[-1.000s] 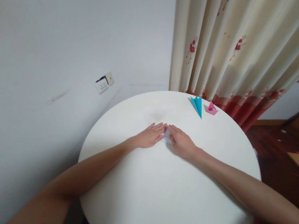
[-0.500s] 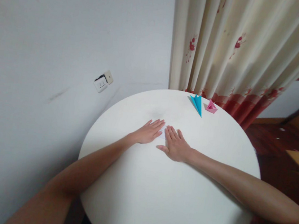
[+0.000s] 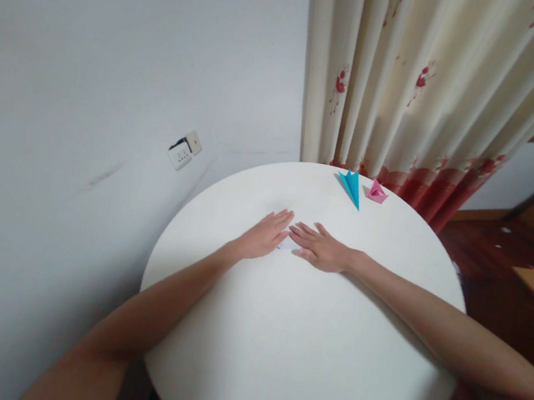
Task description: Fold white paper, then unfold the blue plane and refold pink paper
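Note:
My left hand [image 3: 262, 236] and my right hand [image 3: 322, 248] lie flat, palms down, side by side near the middle of a round white table [image 3: 296, 359]. Their fingers press on a small folded white paper [image 3: 287, 245], most of it hidden under them. Only a sliver of the paper shows between the two hands. The fingers are stretched out, not curled around anything.
A blue folded paper shape [image 3: 352, 186] and a pink folded paper shape [image 3: 377, 192] sit at the table's far edge. A cream curtain [image 3: 421, 89] with red print hangs behind. A wall socket [image 3: 184, 149] is on the white wall at left.
My right hand has turned and slid so its fingers point left over the paper. My left hand has stayed almost still on the paper's left side.

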Available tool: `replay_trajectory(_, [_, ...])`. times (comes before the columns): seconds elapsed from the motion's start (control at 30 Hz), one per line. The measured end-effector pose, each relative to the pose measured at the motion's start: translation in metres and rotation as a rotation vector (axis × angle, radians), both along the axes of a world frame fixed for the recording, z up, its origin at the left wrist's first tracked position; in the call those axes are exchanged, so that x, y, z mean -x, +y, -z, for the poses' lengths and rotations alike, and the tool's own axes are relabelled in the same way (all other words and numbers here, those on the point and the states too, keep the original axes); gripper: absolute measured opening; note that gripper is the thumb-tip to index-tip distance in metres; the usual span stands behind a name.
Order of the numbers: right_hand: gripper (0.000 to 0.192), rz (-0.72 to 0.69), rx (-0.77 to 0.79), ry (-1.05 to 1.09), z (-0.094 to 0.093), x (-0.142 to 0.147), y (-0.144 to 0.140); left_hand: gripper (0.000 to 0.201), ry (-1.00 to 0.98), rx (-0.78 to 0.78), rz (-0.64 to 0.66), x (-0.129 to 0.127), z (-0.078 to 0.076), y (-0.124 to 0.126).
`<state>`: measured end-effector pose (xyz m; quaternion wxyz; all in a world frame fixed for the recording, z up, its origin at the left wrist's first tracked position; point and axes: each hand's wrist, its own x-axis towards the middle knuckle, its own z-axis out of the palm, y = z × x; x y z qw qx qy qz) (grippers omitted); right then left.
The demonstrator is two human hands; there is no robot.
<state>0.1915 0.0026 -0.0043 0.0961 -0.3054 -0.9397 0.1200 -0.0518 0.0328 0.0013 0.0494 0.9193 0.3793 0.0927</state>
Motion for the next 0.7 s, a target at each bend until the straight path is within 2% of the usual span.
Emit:
replay_trajectory(0.03, [0.054,-0.016,0.007,0.001,-0.001,-0.006,0.007,0.057,0.027,0.035,0.018,-0.006,0.003,-0.005])
replay_trajectory(0.1, [0.049,0.072,-0.026,0.027,-0.002,-0.014,0.019,0.057,0.071,0.06,0.024,-0.013,0.008,-0.012])
replay_trajectory(0.17, [0.048,0.256,-0.081,0.103,-0.002,-0.014,0.023,0.057,0.098,0.055,0.005,-0.015,0.011,-0.015])
replay_trajectory(0.27, [0.048,0.496,-0.179,0.237,-0.001,0.001,0.016,0.058,0.11,0.029,-0.037,-0.017,0.012,-0.017])
replay_trajectory(0.3, [0.049,0.521,-0.209,0.248,0.0,0.009,0.01,0.058,0.111,0.018,-0.052,-0.019,0.012,-0.018])
replay_trajectory(0.37, [0.052,0.486,-0.23,0.189,0.003,0.025,-0.002,0.058,0.112,-0.003,-0.085,-0.022,0.013,-0.021])
replay_trajectory(0.5, [0.059,0.437,-0.154,0.024,0.012,0.045,-0.022,0.055,0.119,-0.039,-0.163,-0.029,0.018,-0.025])
replay_trajectory(0.7, [0.073,0.533,-0.127,-0.095,0.019,0.027,-0.023,0.056,0.143,-0.047,-0.173,-0.027,0.019,-0.025])
